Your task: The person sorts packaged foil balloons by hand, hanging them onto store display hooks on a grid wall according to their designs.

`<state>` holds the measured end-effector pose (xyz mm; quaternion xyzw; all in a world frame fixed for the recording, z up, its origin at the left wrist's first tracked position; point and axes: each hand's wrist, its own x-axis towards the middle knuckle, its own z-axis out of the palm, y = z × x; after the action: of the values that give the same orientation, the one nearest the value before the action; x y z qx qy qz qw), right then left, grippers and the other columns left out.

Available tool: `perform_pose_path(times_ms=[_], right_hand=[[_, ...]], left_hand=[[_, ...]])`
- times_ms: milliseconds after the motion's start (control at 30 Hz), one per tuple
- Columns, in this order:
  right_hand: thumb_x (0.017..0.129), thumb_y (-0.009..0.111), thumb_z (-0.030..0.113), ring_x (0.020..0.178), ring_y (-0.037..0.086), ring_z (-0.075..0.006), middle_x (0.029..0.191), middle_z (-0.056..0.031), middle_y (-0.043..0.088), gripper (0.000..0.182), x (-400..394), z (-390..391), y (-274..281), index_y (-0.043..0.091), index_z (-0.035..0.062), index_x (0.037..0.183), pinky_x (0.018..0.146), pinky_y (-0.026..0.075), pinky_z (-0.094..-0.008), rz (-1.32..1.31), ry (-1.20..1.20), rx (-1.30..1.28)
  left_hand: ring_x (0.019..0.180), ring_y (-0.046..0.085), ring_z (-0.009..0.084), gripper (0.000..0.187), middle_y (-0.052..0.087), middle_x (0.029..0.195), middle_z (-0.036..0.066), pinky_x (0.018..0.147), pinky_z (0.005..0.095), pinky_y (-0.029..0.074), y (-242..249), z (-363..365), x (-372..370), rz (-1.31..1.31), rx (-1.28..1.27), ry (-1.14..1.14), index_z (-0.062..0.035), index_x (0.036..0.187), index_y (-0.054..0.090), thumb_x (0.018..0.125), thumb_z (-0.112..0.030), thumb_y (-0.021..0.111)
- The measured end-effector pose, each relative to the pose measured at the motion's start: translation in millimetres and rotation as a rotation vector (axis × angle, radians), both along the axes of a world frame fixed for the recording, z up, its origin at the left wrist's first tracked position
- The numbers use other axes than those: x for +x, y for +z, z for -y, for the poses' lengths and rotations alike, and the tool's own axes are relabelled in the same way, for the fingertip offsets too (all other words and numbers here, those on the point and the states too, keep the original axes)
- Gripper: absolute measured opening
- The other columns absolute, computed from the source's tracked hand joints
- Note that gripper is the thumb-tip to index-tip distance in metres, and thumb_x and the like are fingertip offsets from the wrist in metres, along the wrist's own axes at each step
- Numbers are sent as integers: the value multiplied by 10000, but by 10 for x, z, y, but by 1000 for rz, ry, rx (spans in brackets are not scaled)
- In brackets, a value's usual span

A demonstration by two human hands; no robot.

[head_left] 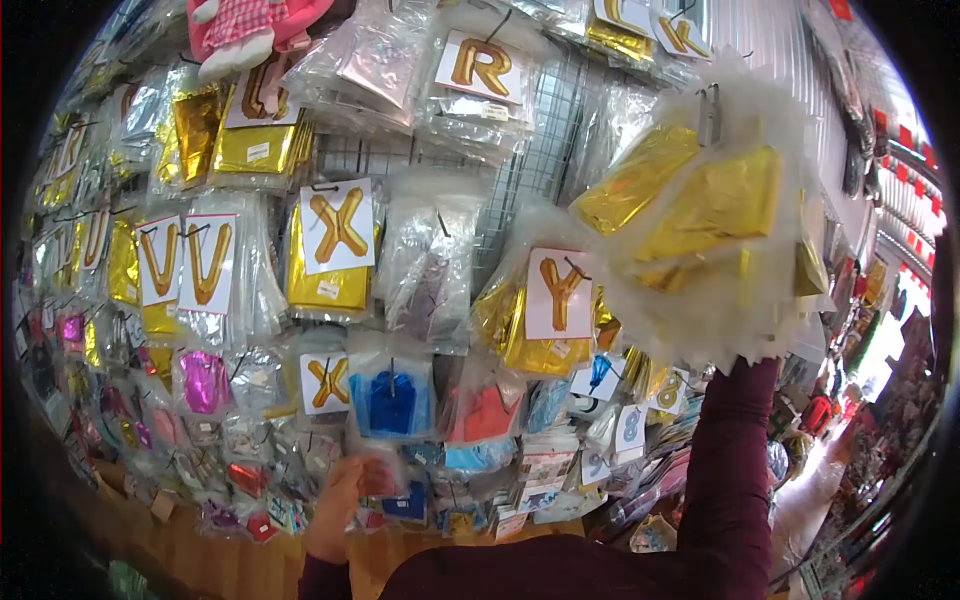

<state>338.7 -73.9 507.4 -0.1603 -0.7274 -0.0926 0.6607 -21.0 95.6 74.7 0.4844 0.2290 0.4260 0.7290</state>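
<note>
Gold packs: We see a fanned cluster of gold packs (pixel 710 215), folded foil in clear bags, at upper right in front of a packed wall display, with a metal hook (pixel 709 115) near the top.
Right hand: The sleeve (pixel 728 460) rises to the lower edge of the cluster, where the bags hide the hand; we cannot tell how far it is open or whether it holds them.
Left hand: The left hand (pixel 337 505) is low and near the centre, fingers part-curled beside a small packet (pixel 382 475); we cannot tell whether it grips it.
Y pack: Just left of the cluster, a Y pack (pixel 545 340) hangs with its letter card showing.
Foil: We judge it light and soft, easily creased.
Clear bags: We expect slick plastic, floppy and apt to slide apart, with thin edges that could tear.
Top edges: Best hold, we think, is a flat pinch across all the layers here, clear of the foil.
</note>
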Motion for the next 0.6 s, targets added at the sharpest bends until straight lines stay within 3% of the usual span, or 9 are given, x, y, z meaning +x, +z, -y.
perform_pose_path(times_ms=[167,233,400,500,567,600], right_hand=[[898,435,184,648,575,-120,767,-70,601,237,-65,-75,176,560,-16,875,597,468,-238,4,-161,49],[898,435,183,648,576,-121,768,-71,602,237,-117,-117,251,561,-16,876,596,468,-239,7,-209,68],[896,436,179,648,579,-125,768,-73,606,236,-221,-362,395,563,-19,879,594,470,-241,0,-292,82],[895,436,177,648,581,-128,769,-75,608,236,-217,-564,428,564,-20,880,593,471,-242,-9,-328,82],[895,436,175,647,582,-129,769,-76,609,235,-195,-654,457,565,-21,881,592,471,-243,-16,-359,84],[894,436,175,647,582,-130,769,-76,610,235,-196,-711,548,565,-22,882,591,471,-244,-21,-374,84]], left_hand=[[645,605,171,313,619,782,101,556,274,486,-575,-66,-215,-17,-119,266,-2,961,558,911,-263,392],[619,600,168,304,618,763,101,531,273,484,-868,-149,-288,-26,-91,203,-4,946,561,908,-258,397],[561,585,156,255,611,722,91,471,277,474,-824,-189,-324,-99,-180,222,-17,896,569,893,-234,435],[637,578,184,288,600,740,90,584,312,480,-1090,-372,-504,-202,-195,144,-1,874,538,904,-261,418],[829,506,215,446,527,846,98,943,435,325,-1357,-626,-744,-756,331,-122,-112,1036,444,787,-462,566],[829,506,215,446,527,846,98,943,435,325,-1297,-603,-741,-756,330,-123,-112,1036,444,787,-462,566]])
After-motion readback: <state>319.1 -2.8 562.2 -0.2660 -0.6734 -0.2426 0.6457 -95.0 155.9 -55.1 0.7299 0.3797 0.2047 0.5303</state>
